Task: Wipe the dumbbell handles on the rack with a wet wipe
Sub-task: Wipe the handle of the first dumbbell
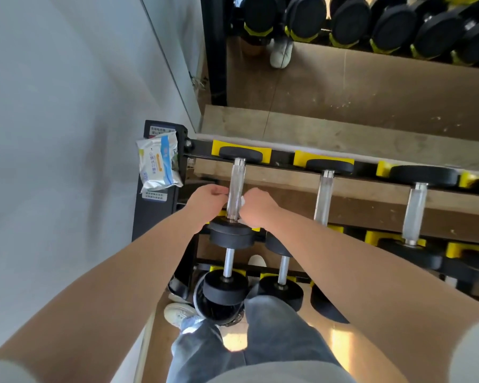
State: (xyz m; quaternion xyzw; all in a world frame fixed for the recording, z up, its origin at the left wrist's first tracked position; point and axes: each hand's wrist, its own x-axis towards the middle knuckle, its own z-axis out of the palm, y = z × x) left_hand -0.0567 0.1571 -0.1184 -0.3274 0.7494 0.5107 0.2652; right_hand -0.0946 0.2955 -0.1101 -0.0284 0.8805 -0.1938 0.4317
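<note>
Head view: at centre frame the right hand (pixel 256 207) curls its fingers round a white wipe (pixel 243 201), held against the leftmost dumbbell handle (pixel 236 183) on the rack (pixel 281 158). The left hand (pixel 208 199) curls its fingers at the handle's other side, perhaps gripping it; this cannot be told. A wipe pack (pixel 159 164) lies left of centre.

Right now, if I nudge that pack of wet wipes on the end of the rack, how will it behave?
The wipe pack looks soft and crinkly, so it would probably flex rather than stay stiff. It seems light for its size. It sits tilted, overhanging the rack's end post, so a nudge could slide it off.
</note>
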